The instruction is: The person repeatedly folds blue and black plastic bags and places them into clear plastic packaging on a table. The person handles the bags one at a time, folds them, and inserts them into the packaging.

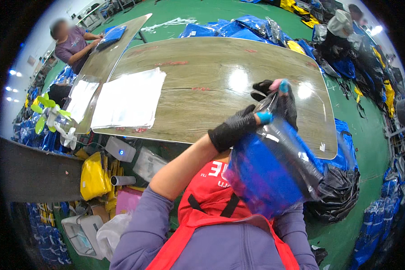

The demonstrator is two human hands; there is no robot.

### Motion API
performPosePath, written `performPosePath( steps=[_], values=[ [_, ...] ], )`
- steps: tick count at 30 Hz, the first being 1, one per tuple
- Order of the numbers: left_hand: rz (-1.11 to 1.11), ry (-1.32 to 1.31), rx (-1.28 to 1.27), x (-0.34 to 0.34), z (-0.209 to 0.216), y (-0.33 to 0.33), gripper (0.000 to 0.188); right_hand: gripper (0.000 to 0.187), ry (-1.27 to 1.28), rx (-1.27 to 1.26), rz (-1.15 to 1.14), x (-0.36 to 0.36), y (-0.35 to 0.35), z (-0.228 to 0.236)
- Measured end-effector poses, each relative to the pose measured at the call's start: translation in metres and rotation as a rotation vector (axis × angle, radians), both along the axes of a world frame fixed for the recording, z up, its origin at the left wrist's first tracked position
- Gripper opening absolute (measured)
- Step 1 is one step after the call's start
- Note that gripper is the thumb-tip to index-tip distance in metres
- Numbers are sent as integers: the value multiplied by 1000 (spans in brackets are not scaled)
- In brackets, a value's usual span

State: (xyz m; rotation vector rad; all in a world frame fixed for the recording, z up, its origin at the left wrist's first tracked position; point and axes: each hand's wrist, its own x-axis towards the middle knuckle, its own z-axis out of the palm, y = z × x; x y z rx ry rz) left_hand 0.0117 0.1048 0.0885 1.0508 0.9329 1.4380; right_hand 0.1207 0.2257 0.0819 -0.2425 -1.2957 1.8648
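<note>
A clear plastic bag with a folded blue and black item inside [270, 164] hangs in front of my chest, tilted, over the table's near edge. My left hand [238, 126], in a black glove with bare, blue-wrapped tips, is closed on the bag's upper edge. Higher and farther right, my right hand [285, 101], gloved the same way, pinches the gathered plastic at the bag's top corner. The bag hides most of my right forearm. Below both hands stretches the wood-patterned table [189, 108].
White sheets [128, 99] lie stacked at the table's left. A green-bladed fan [47, 110] stands beside them. Yellow bundles [94, 175] sit under the left edge. Blue packages [238, 29] pile up behind the table. Another person [72, 45] handles a blue package at the far left.
</note>
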Motion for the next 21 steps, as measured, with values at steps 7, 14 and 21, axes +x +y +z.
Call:
performPosePath(
  steps=[7, 14, 21],
  values=[
    [359, 174, -423, -24, -44, -78, 41, 89, -145, -94, 122, 133, -77, -37],
    [611, 383, 183, -5, 20, -56, 27, 42, -750, 358, -632, 157, -47, 19],
    [993, 355, 275, -18, 60, -4, 28, 69, -37, 541, -166, 90, -32, 66]
  ],
)
